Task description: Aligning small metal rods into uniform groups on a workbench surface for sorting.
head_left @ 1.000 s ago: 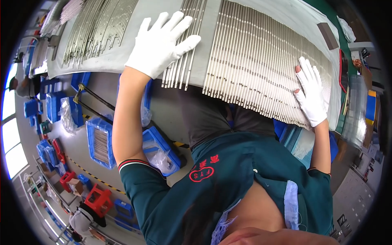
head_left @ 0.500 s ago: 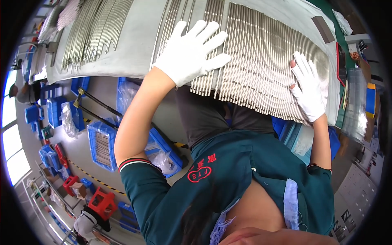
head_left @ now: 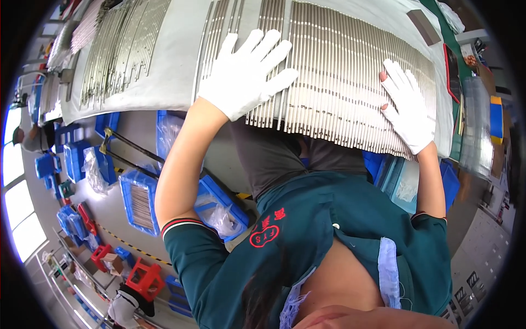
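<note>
A wide row of thin silvery metal rods (head_left: 339, 82) lies side by side on a pale cloth-covered table (head_left: 175, 71). My left hand (head_left: 241, 71), in a white glove, rests flat with fingers spread over a smaller group of rods at the row's left. Toward the right end of the row, my right hand (head_left: 406, 104) lies across the rods with its fingers stretched out. Its white glove leaves the thumb tip and one fingertip bare. Neither hand is wrapped round a rod; the rods under both palms are hidden.
More rods (head_left: 123, 49) lie in a looser batch at the table's far left. A dark grey block (head_left: 423, 26) sits at the back right, near a red-edged dark object (head_left: 451, 71). Below the table stand a blue crate of rods (head_left: 139, 200) and another blue crate (head_left: 219, 211) holding plastic bags.
Both hands stay flat on the rods. The right hand sits slightly higher and further left in the picture, while the whole view has shifted a little with the head.
</note>
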The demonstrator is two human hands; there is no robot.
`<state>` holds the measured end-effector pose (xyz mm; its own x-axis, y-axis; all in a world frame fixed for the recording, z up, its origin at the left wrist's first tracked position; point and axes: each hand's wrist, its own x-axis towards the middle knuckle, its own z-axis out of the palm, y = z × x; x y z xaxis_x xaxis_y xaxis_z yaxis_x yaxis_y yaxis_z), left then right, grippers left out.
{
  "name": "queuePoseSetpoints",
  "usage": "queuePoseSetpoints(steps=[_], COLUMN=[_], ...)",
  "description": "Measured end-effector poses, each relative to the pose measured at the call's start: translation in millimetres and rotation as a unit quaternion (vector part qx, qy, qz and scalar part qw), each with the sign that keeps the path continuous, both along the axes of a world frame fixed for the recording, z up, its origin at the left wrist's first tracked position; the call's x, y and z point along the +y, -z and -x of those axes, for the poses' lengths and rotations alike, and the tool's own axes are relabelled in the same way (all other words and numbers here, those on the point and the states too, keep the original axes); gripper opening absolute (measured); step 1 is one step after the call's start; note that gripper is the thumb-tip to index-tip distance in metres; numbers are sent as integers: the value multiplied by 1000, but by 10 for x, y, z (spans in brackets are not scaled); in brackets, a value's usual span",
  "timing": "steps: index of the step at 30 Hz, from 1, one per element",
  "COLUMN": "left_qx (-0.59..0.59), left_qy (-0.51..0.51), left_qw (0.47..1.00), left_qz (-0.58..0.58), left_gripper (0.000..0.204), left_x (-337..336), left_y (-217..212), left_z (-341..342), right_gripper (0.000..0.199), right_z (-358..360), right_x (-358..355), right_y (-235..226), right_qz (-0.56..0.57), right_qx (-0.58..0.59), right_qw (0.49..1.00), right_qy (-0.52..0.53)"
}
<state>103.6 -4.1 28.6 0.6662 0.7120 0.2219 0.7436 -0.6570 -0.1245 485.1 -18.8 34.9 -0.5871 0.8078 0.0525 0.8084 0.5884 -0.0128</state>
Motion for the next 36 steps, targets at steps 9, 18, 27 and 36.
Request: queuePoseSetpoints(steps=[9,18,27,36], left_qx=[83,-32,-27,21], left_qy=[55,-12,25,-66], left_qw=[995,997,998,998], left_qz=[12,67,46,9], left_gripper=[38,63,59,64], left_x=[2,-42,2,-49], left_y=[-170,-131,-86,-214], left_z=[208,-405,-296,-257], right_gripper=[61,62,60,56], right_z=[58,33,76,55], right_x=[-33,-27,-23,-58], right_y=[-25,47,76,73], right_qz=[9,-11,-27,-50], right_qx=[15,33,49,36], right_qw=[1000,999,998,998], right_qy=[20,8,-2,-7])
